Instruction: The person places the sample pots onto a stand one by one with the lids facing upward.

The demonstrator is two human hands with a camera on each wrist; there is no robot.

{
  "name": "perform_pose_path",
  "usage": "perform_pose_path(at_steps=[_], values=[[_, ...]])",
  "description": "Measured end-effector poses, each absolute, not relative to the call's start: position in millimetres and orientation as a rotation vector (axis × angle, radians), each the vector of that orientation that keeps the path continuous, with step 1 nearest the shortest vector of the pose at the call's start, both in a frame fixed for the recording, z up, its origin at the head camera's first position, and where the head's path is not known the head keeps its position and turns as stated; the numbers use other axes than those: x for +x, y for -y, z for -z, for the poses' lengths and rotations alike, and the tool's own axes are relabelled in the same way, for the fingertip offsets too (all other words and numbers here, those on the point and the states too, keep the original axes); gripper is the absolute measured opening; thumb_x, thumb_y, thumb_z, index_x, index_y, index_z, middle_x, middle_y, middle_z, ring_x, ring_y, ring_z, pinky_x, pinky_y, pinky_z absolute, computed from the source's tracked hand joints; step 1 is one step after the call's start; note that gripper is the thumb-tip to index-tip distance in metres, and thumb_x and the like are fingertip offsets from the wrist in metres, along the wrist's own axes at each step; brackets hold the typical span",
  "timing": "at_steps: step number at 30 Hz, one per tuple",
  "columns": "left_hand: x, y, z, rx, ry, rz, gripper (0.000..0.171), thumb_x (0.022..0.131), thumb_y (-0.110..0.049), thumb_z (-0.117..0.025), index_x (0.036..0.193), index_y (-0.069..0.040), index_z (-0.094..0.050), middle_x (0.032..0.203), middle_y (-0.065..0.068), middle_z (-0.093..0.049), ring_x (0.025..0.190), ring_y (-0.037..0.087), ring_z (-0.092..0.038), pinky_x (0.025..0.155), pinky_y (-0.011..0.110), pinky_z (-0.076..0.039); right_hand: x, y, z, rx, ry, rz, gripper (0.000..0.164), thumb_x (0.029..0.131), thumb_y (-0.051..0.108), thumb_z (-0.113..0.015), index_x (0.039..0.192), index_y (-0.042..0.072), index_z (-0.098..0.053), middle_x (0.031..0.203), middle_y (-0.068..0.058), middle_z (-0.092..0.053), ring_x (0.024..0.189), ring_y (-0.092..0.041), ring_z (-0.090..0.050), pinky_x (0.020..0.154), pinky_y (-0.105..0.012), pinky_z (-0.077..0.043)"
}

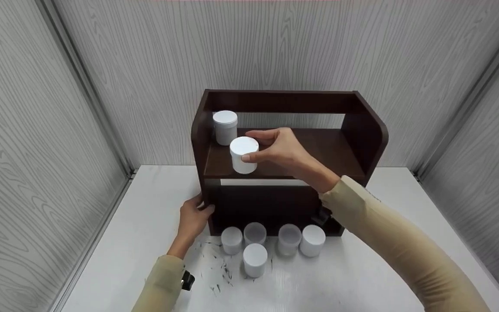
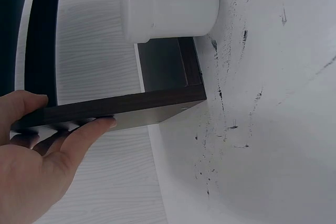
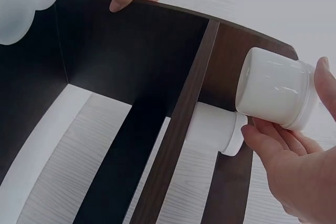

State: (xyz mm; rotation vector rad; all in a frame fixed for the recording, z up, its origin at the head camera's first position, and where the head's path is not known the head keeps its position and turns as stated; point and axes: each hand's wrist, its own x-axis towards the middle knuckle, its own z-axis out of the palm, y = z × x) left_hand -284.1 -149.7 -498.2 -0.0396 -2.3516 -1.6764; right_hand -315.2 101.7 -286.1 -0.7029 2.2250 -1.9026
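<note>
My right hand point(image 1: 285, 151) holds a white lidded jar point(image 1: 244, 162) between thumb and fingers, in front of the upper shelf point(image 1: 310, 151) of a dark brown two-tier rack point(image 1: 362, 130). In the right wrist view the held jar point(image 3: 275, 87) lies sideways across the picture, gripped near its lid. Another white jar point(image 1: 225, 130) stands upright at the left end of the upper shelf, behind the held one. Lower down, my left hand point(image 1: 193, 219) grips the front edge of the rack's left side panel point(image 2: 121, 103), thumb on one face and fingers on the other.
Several white jars stand on the white table point(image 1: 163, 186) before the rack, among them a front jar point(image 1: 255, 260) and a right-hand jar point(image 1: 313, 240). Dark scuff marks point(image 1: 225, 271) show on the tabletop. Wood-grain panels point(image 1: 167, 52) enclose the back and sides.
</note>
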Motion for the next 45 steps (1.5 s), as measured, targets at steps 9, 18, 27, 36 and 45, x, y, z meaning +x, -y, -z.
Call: perform_pose_path(at_steps=[9,18,27,36,45], values=[[-285.8,144.6,498.5,-0.038,2.351,1.685,0.057,0.098,-0.005,-0.066,0.149,0.014,-0.048,0.147,0.03,-0.055,0.128,0.045,-0.06,0.1,0.046,-0.056,-333.8,-91.7,288.7,-0.666,-2.273,1.894,0.066,0.079,0.003,-0.093,0.138,-0.005,-0.065,0.13,-0.013,-0.072,0.118,-0.022,-0.069,0.099,-0.034,-0.057],[-286.4,141.5,498.9,-0.063,2.365,1.68,0.059,0.098,-0.007,-0.066,0.149,0.013,-0.047,0.146,0.03,-0.056,0.129,0.045,-0.06,0.099,0.045,-0.057,-346.0,-79.7,292.3,-0.623,-2.336,1.883,0.063,0.078,0.01,-0.095,0.135,0.0,-0.07,0.13,-0.008,-0.072,0.123,-0.019,-0.064,0.1,-0.03,-0.054],[-286.1,142.3,497.6,-0.064,2.349,1.707,0.058,0.098,-0.007,-0.066,0.149,0.013,-0.048,0.148,0.03,-0.055,0.13,0.044,-0.059,0.1,0.044,-0.056,-352.8,-65.2,297.9,-0.576,-2.336,1.906,0.064,0.077,0.008,-0.096,0.135,-0.001,-0.07,0.127,-0.013,-0.074,0.119,-0.02,-0.068,0.095,-0.03,-0.057],[-286.5,143.0,497.2,-0.057,2.336,1.705,0.055,0.097,-0.005,-0.067,0.146,0.013,-0.052,0.146,0.029,-0.057,0.129,0.043,-0.06,0.1,0.045,-0.056,-358.2,-58.8,301.7,-0.588,-2.395,1.871,0.063,0.076,0.012,-0.097,0.133,0.002,-0.072,0.133,-0.011,-0.071,0.135,-0.02,-0.056,0.103,-0.027,-0.051],[-285.3,142.8,496.9,-0.048,2.34,1.725,0.057,0.097,-0.006,-0.066,0.149,0.013,-0.049,0.146,0.029,-0.056,0.13,0.043,-0.06,0.101,0.045,-0.056,-358.6,-58.7,305.2,-0.608,-2.375,1.835,0.064,0.08,0.014,-0.095,0.138,0.003,-0.069,0.137,-0.008,-0.069,0.138,-0.022,-0.054,0.102,-0.029,-0.052]])
